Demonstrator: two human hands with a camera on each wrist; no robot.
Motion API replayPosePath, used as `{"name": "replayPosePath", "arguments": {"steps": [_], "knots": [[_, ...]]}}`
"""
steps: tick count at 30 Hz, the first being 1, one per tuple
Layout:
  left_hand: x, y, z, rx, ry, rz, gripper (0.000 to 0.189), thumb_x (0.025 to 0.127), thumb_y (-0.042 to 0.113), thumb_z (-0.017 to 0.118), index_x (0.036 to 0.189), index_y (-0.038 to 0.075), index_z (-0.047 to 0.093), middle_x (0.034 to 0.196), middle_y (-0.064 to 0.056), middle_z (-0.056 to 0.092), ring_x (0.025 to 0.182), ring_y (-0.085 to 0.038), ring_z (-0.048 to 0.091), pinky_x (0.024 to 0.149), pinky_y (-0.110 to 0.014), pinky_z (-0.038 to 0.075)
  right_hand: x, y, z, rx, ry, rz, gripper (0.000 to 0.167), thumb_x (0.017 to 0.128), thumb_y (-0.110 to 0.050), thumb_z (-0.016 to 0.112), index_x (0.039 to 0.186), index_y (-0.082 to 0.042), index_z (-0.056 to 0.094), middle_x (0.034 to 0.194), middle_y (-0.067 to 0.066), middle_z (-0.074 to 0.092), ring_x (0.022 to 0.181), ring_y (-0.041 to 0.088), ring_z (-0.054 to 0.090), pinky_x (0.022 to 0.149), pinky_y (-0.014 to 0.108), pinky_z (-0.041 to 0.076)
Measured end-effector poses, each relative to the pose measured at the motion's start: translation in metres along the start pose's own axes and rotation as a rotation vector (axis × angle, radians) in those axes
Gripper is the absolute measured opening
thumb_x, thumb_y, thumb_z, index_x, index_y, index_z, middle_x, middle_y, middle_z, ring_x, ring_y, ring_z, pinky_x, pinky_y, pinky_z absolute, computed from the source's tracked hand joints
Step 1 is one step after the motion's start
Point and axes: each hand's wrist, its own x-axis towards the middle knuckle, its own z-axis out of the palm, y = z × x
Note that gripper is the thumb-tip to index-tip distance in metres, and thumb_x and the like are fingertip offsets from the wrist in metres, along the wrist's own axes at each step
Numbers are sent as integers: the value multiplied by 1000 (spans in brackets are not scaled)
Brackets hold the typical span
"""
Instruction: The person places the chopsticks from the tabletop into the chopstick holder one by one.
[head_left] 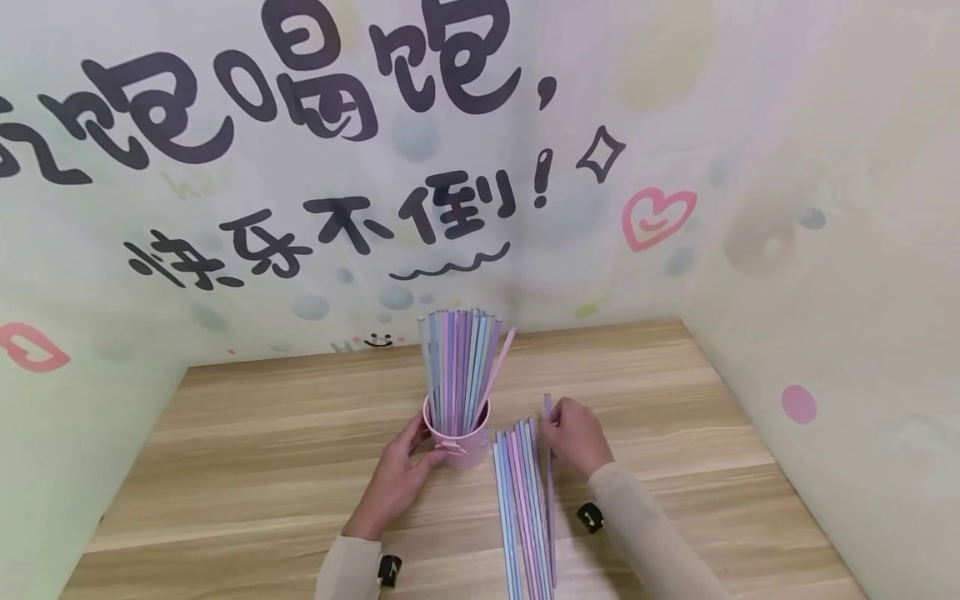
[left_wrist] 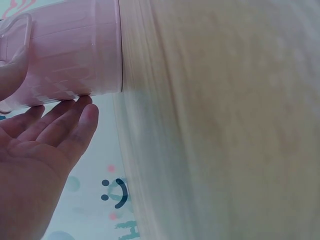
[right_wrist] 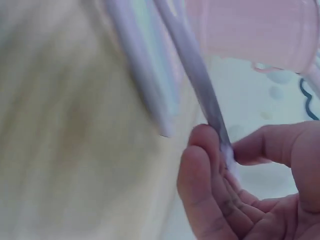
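A small pink bucket (head_left: 472,454) stands on the table, full of upright pastel straws (head_left: 456,367) in blue, pink and purple. My left hand (head_left: 397,482) holds it from the left, thumb at the front near the handle and fingers against the side, as the left wrist view shows. To the right, my right hand (head_left: 577,437) pinches one purple straw (right_wrist: 202,87) near its far end between thumb and fingers. That straw runs beside a loose row of several straws (head_left: 522,508) lying on the table, close to the bucket's right.
The wood-grain table (head_left: 285,450) meets a white wall (head_left: 570,250) with dark lettering and coloured dots at the back. More wall (head_left: 825,308) closes off the right side. Black tags (head_left: 390,571) show at both sleeves.
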Motion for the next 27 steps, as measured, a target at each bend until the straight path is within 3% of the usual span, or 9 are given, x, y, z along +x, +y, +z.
{"name": "replayPosePath", "arguments": {"steps": [6,13,18,27], "knots": [[0,0,0,1,4,19,73,92,18,71,153,1,34,148,-19,48,129,-35,54,110,-46,44,7,-22,-22,62,138,-99,10,92,-7,59,94,2,59,78,11,63,58,17,64,50,27,58],[0,0,-1,-13,-3,32,72,92,15,71,153,2,34,147,-19,48,128,-36,54,110,-47,44,14,-49,-39,388,242,-157,13,97,-7,56,99,5,57,79,18,64,59,26,69,56,36,64],[1,-1,-1,-35,-4,36,72,91,14,71,152,2,36,146,-20,49,128,-37,54,111,-48,43,17,-67,-49,455,297,-202,18,101,-14,53,106,4,55,81,20,67,56,20,67,54,32,63],[1,-2,-1,-14,-3,9,74,91,16,72,154,3,34,146,-17,51,128,-32,55,112,-41,43,24,-98,-60,580,343,-328,19,106,-15,45,114,1,46,80,25,67,59,25,68,58,33,64]]}}
